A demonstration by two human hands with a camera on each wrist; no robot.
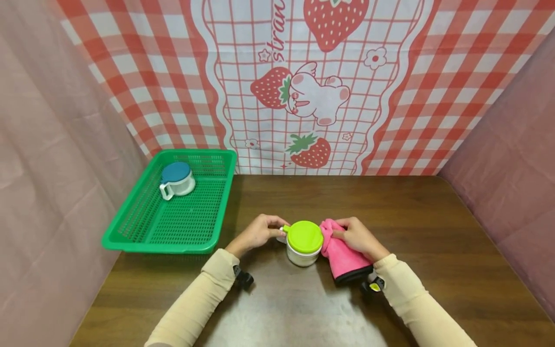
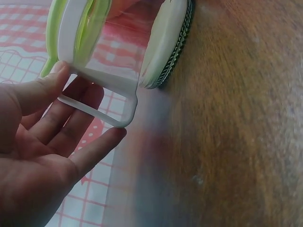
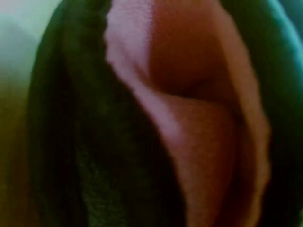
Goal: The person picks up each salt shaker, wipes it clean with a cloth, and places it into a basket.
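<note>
In the head view, a lidded jar (image 1: pixel 302 259) with a lime-green lid and a white side handle stands upright near the table's middle. My left hand (image 1: pixel 256 233) holds it by the handle (image 2: pixel 124 113); the left wrist view shows the thumb at the handle's upper end and the other fingers behind and under it. The jar's wall looks clear there. With my right hand (image 1: pixel 357 237) I grip a pink cloth (image 1: pixel 347 260) with a black edge, bunched against the jar's right side. Blurred cloth folds (image 3: pixel 203 142) fill the right wrist view and hide the right fingers.
A green plastic basket (image 1: pixel 184 249) is at the left of the wooden table (image 1: pixel 390 207). Inside it sits a similar white-handled jar (image 1: pixel 184 185) with a blue lid. A strawberry-print curtain (image 1: pixel 243 120) hangs behind the table, with pink curtains (image 1: pixel 507 130) at both sides.
</note>
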